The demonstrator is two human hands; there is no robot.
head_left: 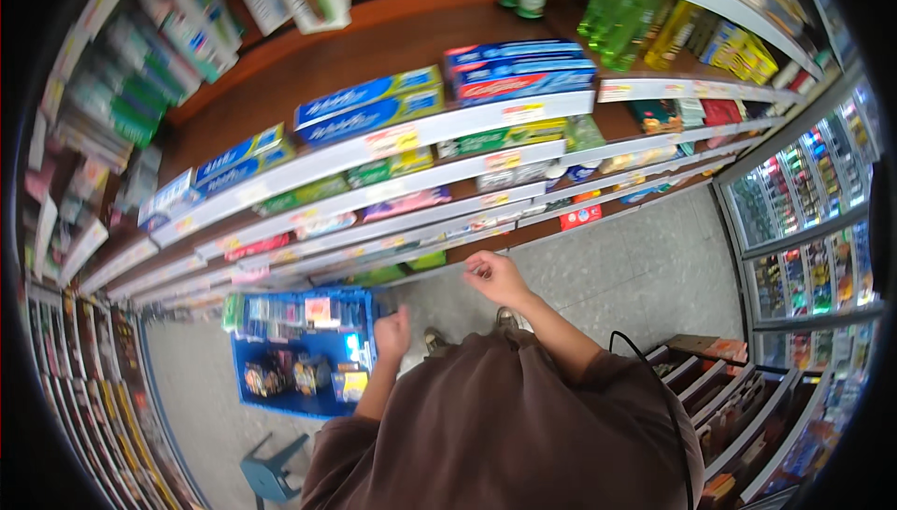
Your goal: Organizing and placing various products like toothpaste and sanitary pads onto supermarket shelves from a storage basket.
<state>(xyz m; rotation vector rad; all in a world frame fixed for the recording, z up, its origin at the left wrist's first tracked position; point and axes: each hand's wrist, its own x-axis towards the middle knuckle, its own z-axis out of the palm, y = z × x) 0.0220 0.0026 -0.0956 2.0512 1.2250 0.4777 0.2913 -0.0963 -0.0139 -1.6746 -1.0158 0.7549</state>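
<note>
At 9 o'clock from my left grip [391, 332], just beside it, sits the blue crate [290, 405]: rectangular, open-topped, with hard, smooth-looking walls. Contents: boxy packs [280, 312] crowded along its far side; dark, rounded bundles [311, 376] nearer me, too blurred to identify; a yellow box [351, 386] in the near right corner. Crate stands on the grey floor [645, 230], mottled and hard-looking.

Left grip: fingers folded together toward the palm, thumb up; cannot tell whether anything small is inside. Right grip [493, 276]: fingers curled toward the thumb; cannot tell whether the tips meet or pinch anything. Crate lies at 8 o'clock from the right grip, farther off than from the left.

From the right grip, shelving [402, 34] spans 12 o'clock: brown boards, pale front strips [458, 124], edges bowed by the lens. On an upper board: flat-sided blue-and-red cartons [519, 71], stacked, 12 o'clock; blue-and-yellow cartons [369, 104], 11 o'clock; translucent green bottles [617, 20], 1 o'clock. Glass-door cooler [813, 233] toward 3 o'clock, well apart. Blue-grey stool [271, 465], plastic-looking, between 7 and 8 o'clock from the left grip.
</note>
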